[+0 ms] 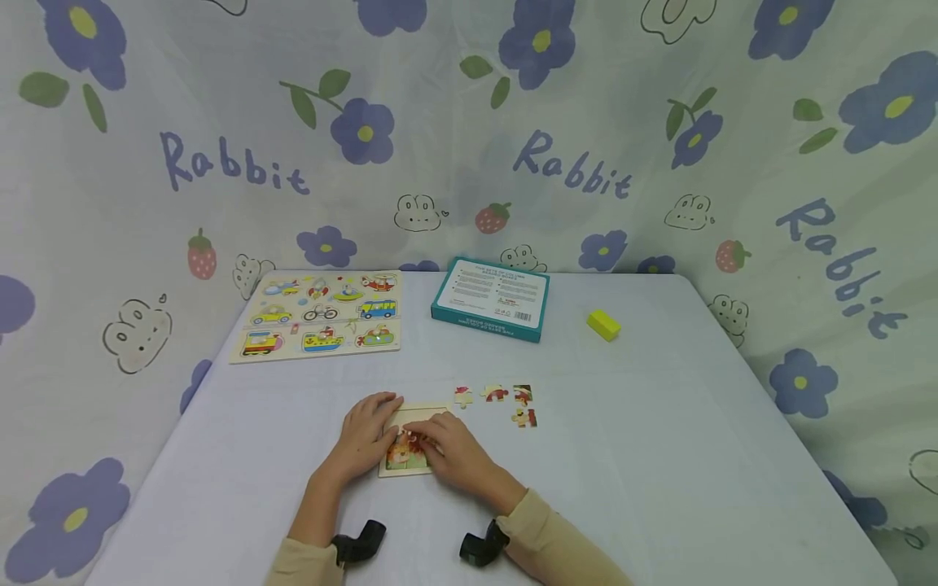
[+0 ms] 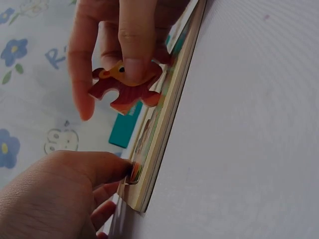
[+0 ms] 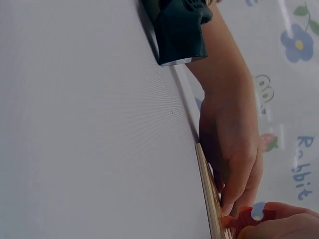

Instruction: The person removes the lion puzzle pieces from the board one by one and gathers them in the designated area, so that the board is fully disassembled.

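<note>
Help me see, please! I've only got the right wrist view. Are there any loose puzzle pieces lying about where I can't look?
Observer: Yes, the head view shows four loose pieces to the right of the wooden tray.
Child: What's painted on the red piece I can see?
Observer: The left wrist view shows a dark eye on it.
Child: Cool! Is there a box anywhere?
Observer: Yes, in the head view a teal-and-white box lies to the right of the vehicle board.
</note>
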A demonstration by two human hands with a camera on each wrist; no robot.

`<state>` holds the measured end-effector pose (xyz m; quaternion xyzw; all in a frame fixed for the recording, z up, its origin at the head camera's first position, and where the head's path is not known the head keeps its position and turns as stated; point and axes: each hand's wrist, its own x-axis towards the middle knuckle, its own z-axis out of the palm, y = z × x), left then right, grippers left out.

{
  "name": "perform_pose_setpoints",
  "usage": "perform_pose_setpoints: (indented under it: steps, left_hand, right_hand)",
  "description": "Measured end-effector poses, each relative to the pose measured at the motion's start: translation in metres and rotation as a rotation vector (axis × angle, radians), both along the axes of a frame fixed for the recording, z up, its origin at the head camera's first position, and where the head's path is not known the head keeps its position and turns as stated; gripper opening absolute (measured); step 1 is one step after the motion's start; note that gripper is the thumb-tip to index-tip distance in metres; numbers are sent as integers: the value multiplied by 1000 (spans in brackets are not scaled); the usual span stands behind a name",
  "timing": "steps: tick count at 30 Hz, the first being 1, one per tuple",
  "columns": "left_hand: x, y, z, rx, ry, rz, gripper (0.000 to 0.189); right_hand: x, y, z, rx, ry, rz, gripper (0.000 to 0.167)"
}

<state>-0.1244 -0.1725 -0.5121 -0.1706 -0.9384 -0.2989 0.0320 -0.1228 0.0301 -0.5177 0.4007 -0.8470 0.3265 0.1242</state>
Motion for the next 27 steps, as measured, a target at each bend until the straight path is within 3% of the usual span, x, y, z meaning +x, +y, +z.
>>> perform_pose_setpoints:
  steps: [8,14,27]
  left_hand:
    - [0,0,1,3,-3,1,46]
    - [1,1,3,2,-5,-2,46]
    - [-1,1,1,-7,18,-12,46]
  right_hand:
    - [3,7,18,-146,-197,-31,31]
    - [-3,19,22,-233,-340,-117,31]
    - [-13,48,32,-232,-307,-240,33]
